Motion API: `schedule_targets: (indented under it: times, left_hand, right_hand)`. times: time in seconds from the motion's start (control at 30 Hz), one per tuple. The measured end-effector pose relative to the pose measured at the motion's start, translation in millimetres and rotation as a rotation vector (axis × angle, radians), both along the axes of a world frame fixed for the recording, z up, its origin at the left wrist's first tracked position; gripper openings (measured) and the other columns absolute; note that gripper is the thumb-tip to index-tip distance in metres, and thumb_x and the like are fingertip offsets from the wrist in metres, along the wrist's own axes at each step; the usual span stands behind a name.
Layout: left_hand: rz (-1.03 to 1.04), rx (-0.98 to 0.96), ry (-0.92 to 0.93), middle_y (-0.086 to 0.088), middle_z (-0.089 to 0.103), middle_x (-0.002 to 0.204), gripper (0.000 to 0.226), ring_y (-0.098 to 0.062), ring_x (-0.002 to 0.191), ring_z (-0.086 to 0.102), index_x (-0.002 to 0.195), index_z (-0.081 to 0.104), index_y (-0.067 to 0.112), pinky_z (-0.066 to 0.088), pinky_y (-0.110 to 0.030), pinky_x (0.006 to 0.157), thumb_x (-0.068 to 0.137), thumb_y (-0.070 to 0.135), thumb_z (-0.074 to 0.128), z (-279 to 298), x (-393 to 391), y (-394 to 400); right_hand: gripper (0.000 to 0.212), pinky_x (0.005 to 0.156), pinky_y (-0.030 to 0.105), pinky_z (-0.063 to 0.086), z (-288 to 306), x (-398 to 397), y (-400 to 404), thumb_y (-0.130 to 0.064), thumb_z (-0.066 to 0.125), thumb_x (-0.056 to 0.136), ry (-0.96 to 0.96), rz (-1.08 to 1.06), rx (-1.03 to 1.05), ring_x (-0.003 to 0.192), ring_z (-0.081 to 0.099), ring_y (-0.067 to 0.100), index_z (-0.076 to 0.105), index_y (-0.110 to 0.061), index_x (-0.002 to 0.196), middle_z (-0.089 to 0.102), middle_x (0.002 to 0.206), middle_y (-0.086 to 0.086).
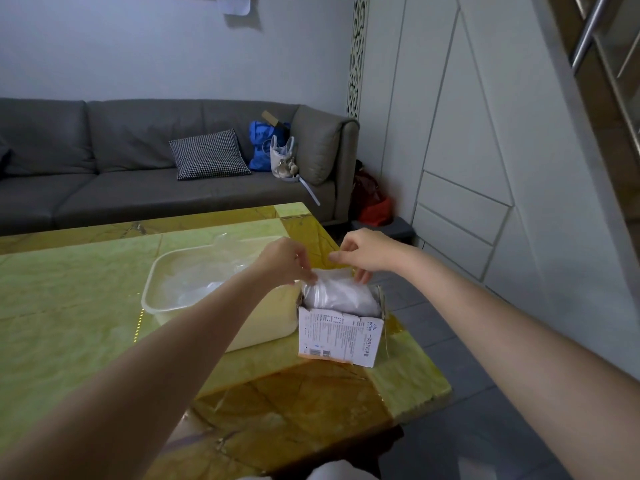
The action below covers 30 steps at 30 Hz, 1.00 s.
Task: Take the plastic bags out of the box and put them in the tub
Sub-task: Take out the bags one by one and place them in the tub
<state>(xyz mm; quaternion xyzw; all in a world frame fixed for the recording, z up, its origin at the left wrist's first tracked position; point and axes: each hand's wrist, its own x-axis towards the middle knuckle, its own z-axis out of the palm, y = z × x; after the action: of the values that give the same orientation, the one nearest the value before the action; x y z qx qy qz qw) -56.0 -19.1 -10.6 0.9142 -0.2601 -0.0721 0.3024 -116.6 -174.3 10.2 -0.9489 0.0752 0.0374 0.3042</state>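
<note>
1. Plastic bags point(341, 295) are still bunched up in the open white box point(341, 336), right next to the clear tub point(221, 299) on the green-yellow table point(69, 289).
2. Left hand point(285, 259) pinches the top edge of the bag wad.
3. Right hand point(367, 254) has curled fingers on the far edge, looks like a pinch too.
4. Tub seems to hold some clear plastic already, hard to tell.

Both bare forearms stretched forward, left hand point(285, 261) with fingers curled down and pinching, right hand point(363, 254) close beside it, fingertips pinching too
</note>
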Motion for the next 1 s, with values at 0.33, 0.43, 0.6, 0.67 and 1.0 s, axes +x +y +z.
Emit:
schedule_targets:
  times: [0.33, 0.43, 0.6, 0.67, 1.0]
  left_hand:
    - [0.149, -0.448, 0.210, -0.007, 0.054, 0.081, 0.019, -0.020, 0.081, 0.053, 0.074, 0.047, 0.010, 0.051, -0.025, 0.070, 0.088, 0.009, 0.060, 20, 1, 1]
    - [0.113, -0.518, 0.249, -0.013, 0.054, 0.096, 0.012, -0.022, 0.092, 0.051, 0.079, 0.049, 0.011, 0.045, -0.029, 0.079, 0.090, 0.012, 0.053, 24, 3, 3]
    - [0.102, -0.578, 0.292, -0.014, 0.056, 0.095, 0.009, -0.024, 0.094, 0.053, 0.097, 0.051, 0.003, 0.044, -0.039, 0.097, 0.091, 0.009, 0.050, 26, 1, 3]
    - [0.123, -0.631, 0.316, -0.011, 0.057, 0.086, 0.005, -0.024, 0.090, 0.055, 0.091, 0.049, 0.006, 0.048, -0.037, 0.093, 0.091, 0.007, 0.053, 26, 0, 6]
    - [0.257, -0.759, 0.287, -0.005, 0.052, 0.073, 0.024, -0.015, 0.063, 0.056, 0.076, 0.041, 0.014, 0.049, -0.025, 0.061, 0.087, 0.007, 0.062, 21, 11, 37]
  right_hand:
    - [0.062, 0.083, 0.034, 0.051, -31, -3, 9, -0.062, 0.044, 0.089, 0.203, -0.048, 0.272, 0.097, 0.062, 0.024, 0.056, -0.012, 0.124, 0.063, 0.115, 0.012]
    - [0.042, 0.072, 0.024, 0.044, -21, -4, 1, -0.042, 0.069, 0.082, 0.003, -0.051, 0.163, 0.091, 0.058, 0.017, 0.059, -0.014, 0.112, 0.061, 0.106, 0.005]
    - [0.055, 0.068, 0.020, 0.039, -4, -1, -8, -0.028, 0.076, 0.078, -0.137, -0.149, 0.417, 0.089, 0.053, 0.011, 0.057, -0.005, 0.124, 0.056, 0.107, 0.001]
    - [0.039, 0.068, 0.021, 0.040, 0, 2, -7, -0.022, 0.074, 0.081, -0.189, -0.195, 0.628, 0.085, 0.055, 0.012, 0.063, -0.007, 0.115, 0.062, 0.101, 0.004]
    - [0.022, 0.049, 0.021, 0.051, 18, 16, 26, -0.021, 0.067, 0.086, -0.307, -0.351, 1.283, 0.061, 0.060, 0.015, 0.063, -0.005, 0.099, 0.064, 0.081, 0.008]
